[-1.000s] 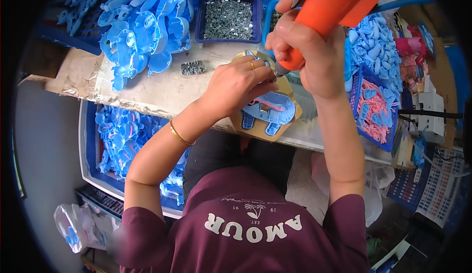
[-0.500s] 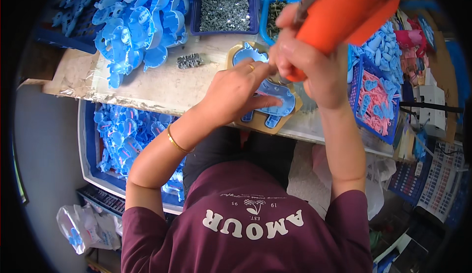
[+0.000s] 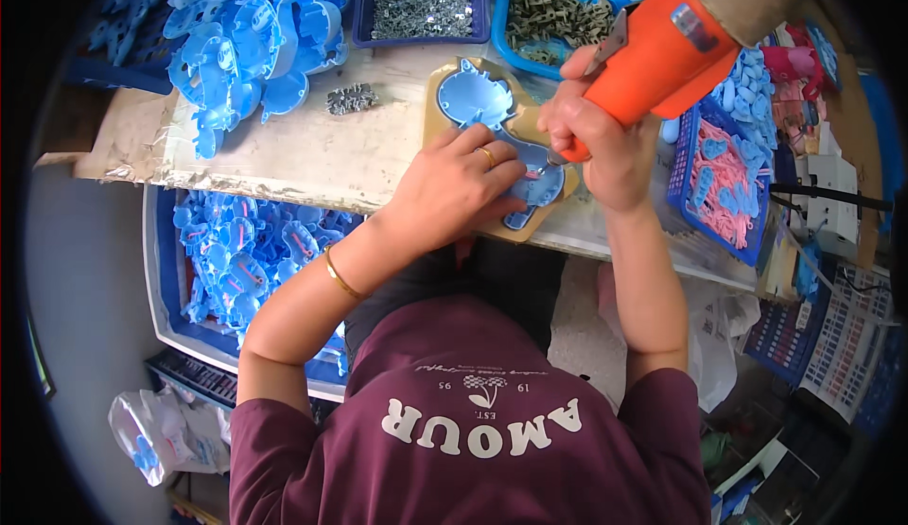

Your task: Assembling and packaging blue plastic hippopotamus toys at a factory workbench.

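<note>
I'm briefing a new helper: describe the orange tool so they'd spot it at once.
Start at the pale workbench and find the person's right hand, gripping the orange tool. Its nose points toward the blue shell. Unlike the neighbouring blue basket, it's bright orange.

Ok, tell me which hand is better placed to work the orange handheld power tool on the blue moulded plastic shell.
Right, probably: the right hand grips the orange tool, its tip close by the blue shell; the left hand lies partly over that shell.

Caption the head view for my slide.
Right hand grips an orange power tool while the left hand lies over a blue plastic shell.
</note>
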{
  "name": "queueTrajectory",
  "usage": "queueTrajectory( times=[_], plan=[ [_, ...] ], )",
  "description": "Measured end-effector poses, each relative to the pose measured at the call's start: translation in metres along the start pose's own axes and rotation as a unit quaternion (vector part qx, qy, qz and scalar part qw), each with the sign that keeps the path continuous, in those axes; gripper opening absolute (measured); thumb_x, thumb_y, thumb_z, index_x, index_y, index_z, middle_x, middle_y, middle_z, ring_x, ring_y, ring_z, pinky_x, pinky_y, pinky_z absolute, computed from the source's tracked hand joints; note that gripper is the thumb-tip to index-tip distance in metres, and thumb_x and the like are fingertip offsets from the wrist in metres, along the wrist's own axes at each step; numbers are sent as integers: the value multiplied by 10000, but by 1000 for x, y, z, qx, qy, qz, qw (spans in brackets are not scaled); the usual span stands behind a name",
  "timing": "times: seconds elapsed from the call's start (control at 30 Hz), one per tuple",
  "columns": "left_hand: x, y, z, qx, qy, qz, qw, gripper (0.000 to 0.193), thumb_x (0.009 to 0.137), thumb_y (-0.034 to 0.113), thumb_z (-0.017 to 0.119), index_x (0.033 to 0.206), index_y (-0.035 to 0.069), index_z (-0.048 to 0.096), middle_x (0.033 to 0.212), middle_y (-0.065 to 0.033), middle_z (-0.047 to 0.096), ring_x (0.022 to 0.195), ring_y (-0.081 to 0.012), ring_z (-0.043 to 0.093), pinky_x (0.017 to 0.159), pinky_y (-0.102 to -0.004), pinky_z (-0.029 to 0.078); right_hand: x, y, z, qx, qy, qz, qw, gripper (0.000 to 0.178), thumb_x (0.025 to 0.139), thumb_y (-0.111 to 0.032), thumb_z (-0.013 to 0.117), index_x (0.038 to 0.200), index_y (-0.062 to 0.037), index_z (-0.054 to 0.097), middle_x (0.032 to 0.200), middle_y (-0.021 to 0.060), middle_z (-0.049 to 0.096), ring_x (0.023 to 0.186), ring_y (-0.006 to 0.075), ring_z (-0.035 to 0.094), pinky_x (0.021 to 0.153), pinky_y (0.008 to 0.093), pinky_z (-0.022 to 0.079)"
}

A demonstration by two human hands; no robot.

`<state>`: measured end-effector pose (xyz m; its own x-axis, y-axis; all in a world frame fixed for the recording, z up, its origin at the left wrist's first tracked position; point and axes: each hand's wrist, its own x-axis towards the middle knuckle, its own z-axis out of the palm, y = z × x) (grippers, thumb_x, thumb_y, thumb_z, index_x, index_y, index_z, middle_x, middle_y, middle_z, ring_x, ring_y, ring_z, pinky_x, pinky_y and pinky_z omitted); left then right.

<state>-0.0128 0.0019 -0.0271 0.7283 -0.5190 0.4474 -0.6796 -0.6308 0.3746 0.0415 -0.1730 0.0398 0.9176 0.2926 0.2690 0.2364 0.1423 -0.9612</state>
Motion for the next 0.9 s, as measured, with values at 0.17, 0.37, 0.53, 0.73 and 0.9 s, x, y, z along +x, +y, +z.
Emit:
queueTrajectory(
  times=[0.17,0.37,0.53,0.73,0.9],
  plan=[
    [0,2,0,2,1,-7,1000,287,757,285,785,982,126,705,1004,7,661,989,-198,606,871,-339,502,-5,4,1,-4,-3,-19,1000,270,860,-52,586,1110,31,527,669,43,550,535,108,507,618,322,524],
    [2,1,1,14,-1,-6,1000,273,775,304,773,968,128,694,1001,9,661,981,-197,607,866,-334,503,-10,10,5,7,44,-42,998,165,850,-21,556,1005,27,526,659,38,539,534,96,498,593,317,519],
    [1,0,1,22,-3,-3,1000,275,800,317,756,983,125,686,1001,8,662,967,-203,609,856,-335,501,-5,9,2,3,11,-19,1000,186,871,-43,556,1042,17,517,692,32,546,541,87,490,568,295,490],
    [-4,5,-12,13,47,3,999,324,810,253,772,1086,102,690,1127,-24,687,1053,-222,630,903,-368,518,16,-12,9,-41,-108,-92,989,490,1005,-269,668,1334,30,461,902,51,606,805,111,595,731,270,501],
    [-20,3,-16,14,77,-27,997,328,805,156,778,1114,92,687,1180,-50,680,1100,-261,623,946,-395,518,43,-57,29,-55,-135,-133,980,572,1034,-220,630,1485,13,367,1352,160,592,1193,199,606,1011,334,492]
  ],
)
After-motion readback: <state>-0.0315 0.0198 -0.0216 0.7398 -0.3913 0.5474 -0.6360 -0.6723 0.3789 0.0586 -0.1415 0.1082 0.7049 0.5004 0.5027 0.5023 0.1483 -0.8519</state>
